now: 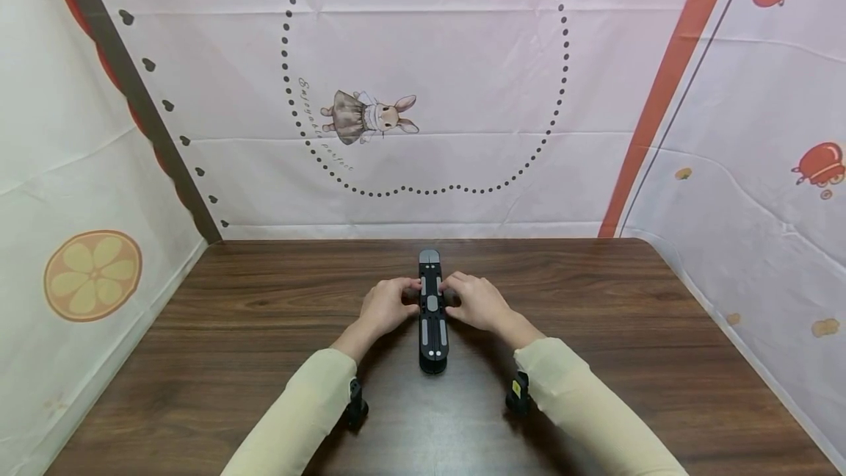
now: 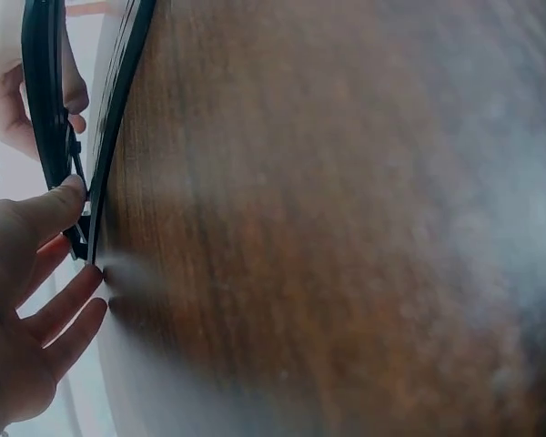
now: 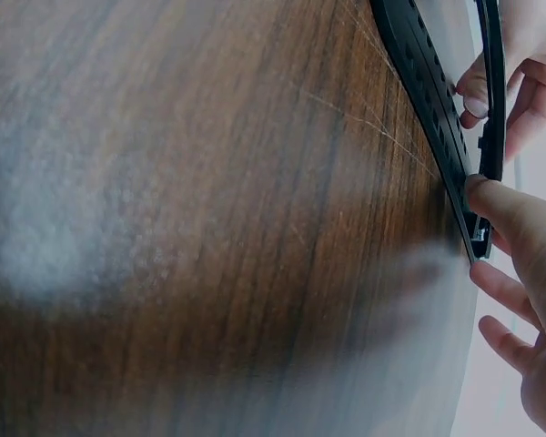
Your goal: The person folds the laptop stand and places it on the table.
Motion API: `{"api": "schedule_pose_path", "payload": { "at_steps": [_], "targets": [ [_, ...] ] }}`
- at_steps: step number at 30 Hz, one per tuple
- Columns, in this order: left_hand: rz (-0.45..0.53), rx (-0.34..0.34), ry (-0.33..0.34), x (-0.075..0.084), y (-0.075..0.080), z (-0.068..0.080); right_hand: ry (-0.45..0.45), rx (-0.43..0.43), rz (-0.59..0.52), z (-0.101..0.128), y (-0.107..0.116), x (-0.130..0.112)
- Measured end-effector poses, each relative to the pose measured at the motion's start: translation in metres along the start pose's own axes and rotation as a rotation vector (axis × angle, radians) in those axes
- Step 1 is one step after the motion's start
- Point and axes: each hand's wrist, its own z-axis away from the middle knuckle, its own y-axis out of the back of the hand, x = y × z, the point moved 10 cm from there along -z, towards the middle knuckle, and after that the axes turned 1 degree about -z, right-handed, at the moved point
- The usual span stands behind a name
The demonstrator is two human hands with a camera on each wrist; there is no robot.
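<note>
Black plastic, long and narrow with grey buttons: a remote-like bar lying lengthwise on the dark wood-grain desk, far end pointing away from the body. Flanked at mid-length by the left hand and the right hand, fingertips pressed to either long edge, seemingly to steady it from both sides. Cream sleeves, with a small black wrist mount on each forearm. Around the desk, pale cloth walls: a rabbit in a dress inside a dotted loop at the back, an orange slice print on the left, red teapots on the right.

From the left wrist, seen edge-on: the bar raised slightly off the desk, thumb tip on its near edge, remaining fingers straight and spread beside it, curled round nothing.

From the right wrist, likewise edge-on: the bar with one fingertip against its rim, other fingers loose and apart; blurred wood grain elsewhere.
</note>
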Motion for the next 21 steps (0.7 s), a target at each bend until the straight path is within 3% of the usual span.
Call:
{"api": "schedule_pose_path", "payload": {
  "at_steps": [9,21],
  "targets": [
    [-0.118,0.02,-0.046,0.005,-0.001,-0.001,0.013,-0.016,0.015,0.0,0.0,-0.003],
    [-0.164,-0.012,-0.083,0.012,-0.001,0.003,0.035,-0.005,0.047,0.003,0.0,-0.006]
  ]
}}
